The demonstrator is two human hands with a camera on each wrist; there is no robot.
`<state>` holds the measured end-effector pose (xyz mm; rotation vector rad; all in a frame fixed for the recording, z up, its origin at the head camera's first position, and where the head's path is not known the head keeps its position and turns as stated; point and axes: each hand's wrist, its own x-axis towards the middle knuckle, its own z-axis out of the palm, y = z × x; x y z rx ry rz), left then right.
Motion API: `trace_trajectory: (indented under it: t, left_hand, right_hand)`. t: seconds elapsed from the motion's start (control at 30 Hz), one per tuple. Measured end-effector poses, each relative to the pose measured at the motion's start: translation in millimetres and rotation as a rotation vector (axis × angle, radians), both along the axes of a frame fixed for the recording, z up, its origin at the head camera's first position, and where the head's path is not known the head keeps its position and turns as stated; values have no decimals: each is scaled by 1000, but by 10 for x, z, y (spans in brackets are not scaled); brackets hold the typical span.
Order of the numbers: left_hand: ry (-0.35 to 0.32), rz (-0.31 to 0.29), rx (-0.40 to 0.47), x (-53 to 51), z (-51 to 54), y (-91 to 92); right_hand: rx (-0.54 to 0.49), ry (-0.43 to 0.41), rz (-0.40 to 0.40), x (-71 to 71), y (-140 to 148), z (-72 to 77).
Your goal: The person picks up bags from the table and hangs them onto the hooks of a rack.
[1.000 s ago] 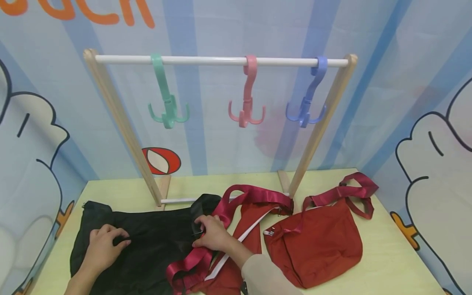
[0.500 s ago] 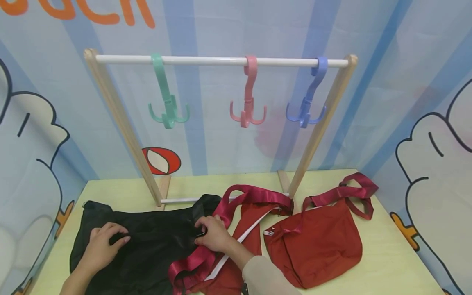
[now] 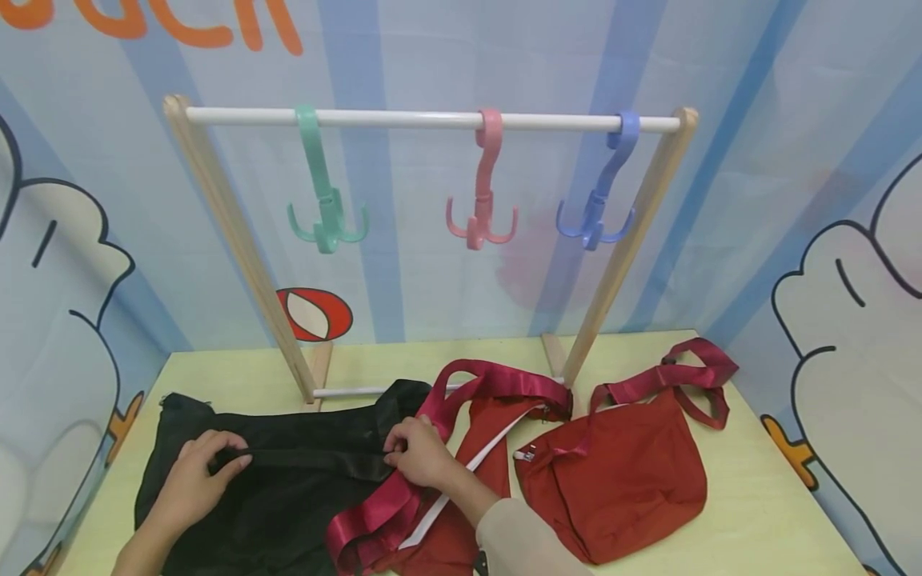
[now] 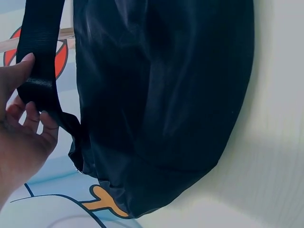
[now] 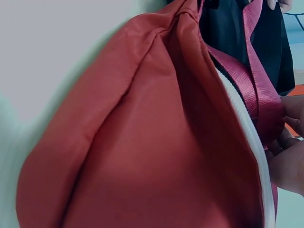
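A black bag (image 3: 288, 512) lies at the left of the table, its black strap (image 3: 317, 459) drawn fairly straight between my two hands. My left hand (image 3: 194, 480) pinches the strap; the left wrist view shows the thumb on one face of the strap (image 4: 40, 61) and fingers behind it. Toward the bag's right side, my right hand (image 3: 421, 452) pinches the strap's other end, its fingertips partly hidden. Beside that hand runs a crimson strap (image 3: 385, 508) of a red bag (image 5: 142, 156) with a white zipper edge, which lies under my right forearm.
A second red bag (image 3: 627, 476) with a crimson strap lies at the right. Behind stands a rack whose white bar (image 3: 403, 119) carries a green hook (image 3: 327, 208), a pink hook (image 3: 481, 208) and a blue hook (image 3: 596, 204). Printed cloth walls surround the table (image 3: 756, 512).
The black strap now lies straighter and plainer to see between the hands. My left hand has shifted slightly to the left, and my right hand has moved a little right.
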<state>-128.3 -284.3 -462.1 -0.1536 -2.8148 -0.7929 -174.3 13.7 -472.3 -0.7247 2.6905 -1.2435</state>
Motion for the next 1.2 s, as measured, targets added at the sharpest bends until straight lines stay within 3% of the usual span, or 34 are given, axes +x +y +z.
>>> trace_trajectory:
  t: [0.27, 0.43, 0.6, 0.97, 1.2]
  left_hand:
    - [21, -16, 0, 10, 18, 6]
    - [12, -13, -2, 28, 24, 0]
    - [-8, -15, -1, 24, 0, -23]
    - [-8, -17, -7, 23, 7, -43]
    - [-25, -16, 8, 9, 74, -56]
  right_hand:
    - [15, -56, 13, 15, 23, 4]
    - [79, -98, 42, 31, 49, -9]
    - [135, -60, 50, 30, 44, -43]
    - [110, 68, 34, 29, 39, -74]
    - [60, 87, 37, -10, 43, -26]
